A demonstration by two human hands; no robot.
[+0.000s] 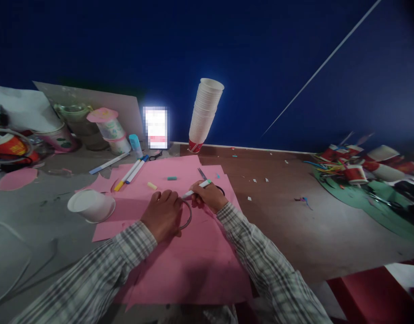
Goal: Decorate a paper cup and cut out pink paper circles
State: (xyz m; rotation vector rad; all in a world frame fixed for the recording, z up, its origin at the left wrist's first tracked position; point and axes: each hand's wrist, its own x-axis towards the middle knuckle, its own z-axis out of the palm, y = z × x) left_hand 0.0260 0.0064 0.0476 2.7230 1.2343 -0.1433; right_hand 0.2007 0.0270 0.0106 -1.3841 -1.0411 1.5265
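Note:
My left hand is closed on a round grey ring, perhaps a roll of tape, on the pink paper. Its underside is hidden by my fingers. In my right hand is a white marker with a green end, its other end close to the ring's upper edge. A pair of scissors lies partly behind the right hand. Two small marker caps, one pale yellow and one teal, rest on the paper. To the left, a white paper cup stands upside down or tilted; I cannot tell which.
A tall stack of paper cups stands at the back by the blue wall. Capped markers, a glue stick and a lit screen are at the back left. Red cups and clutter fill a green sheet on the right.

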